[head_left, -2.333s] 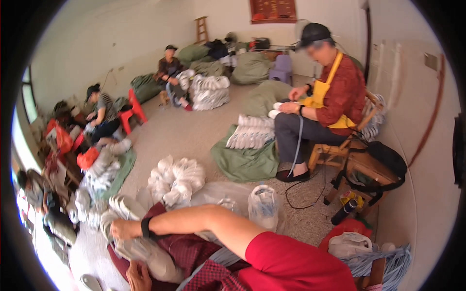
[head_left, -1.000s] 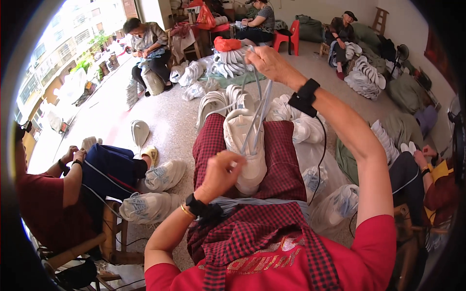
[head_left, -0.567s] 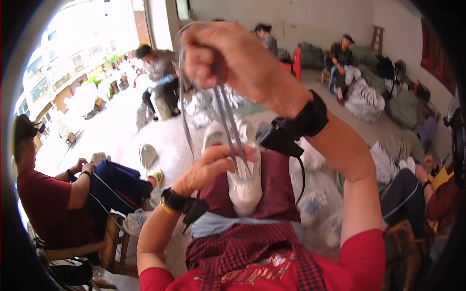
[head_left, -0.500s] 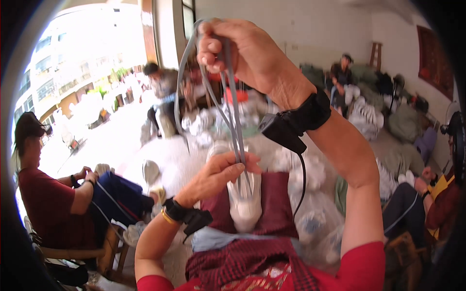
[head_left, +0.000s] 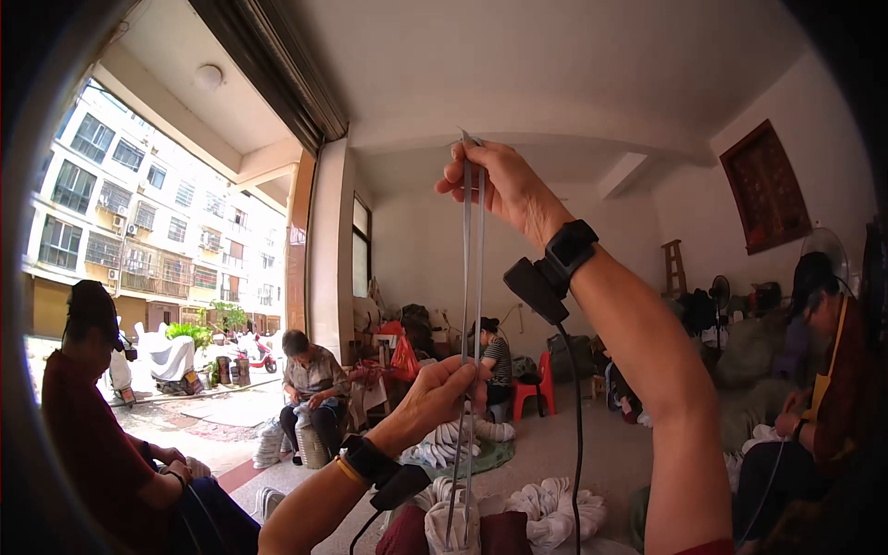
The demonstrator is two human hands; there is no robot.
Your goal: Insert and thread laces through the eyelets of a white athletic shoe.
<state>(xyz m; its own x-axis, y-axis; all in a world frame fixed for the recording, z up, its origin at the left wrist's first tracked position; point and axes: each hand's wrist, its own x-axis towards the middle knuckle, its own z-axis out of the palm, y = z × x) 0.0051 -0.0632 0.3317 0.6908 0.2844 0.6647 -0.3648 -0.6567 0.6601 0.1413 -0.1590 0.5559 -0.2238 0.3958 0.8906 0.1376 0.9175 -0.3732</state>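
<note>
Two strands of a grey shoelace (head_left: pixel 480 259) run nearly straight up from a white shoe (head_left: pixel 453 530) between my knees. High in front of me, my right hand (head_left: pixel 495 180) pinches the upper ends, with the tips sticking out above the fingers. Lower down, my left hand (head_left: pixel 442 393) is closed around the strands between thumb and fingers. The lower picture edge cuts off part of the shoe.
White shoes (head_left: pixel 555 511) lie in a heap past my knees, and more (head_left: pixel 453 442) sit on a green sheet. Co-workers sit left, right and ahead. A red chair (head_left: pixel 534 387) stands farther back. A black cable (head_left: pixel 579 444) hangs from my right wrist device.
The view has tilted up. My right hand has drawn the lace ends higher; the loose loop is gone and the strands are straight. My left hand still grips them lower down.
</note>
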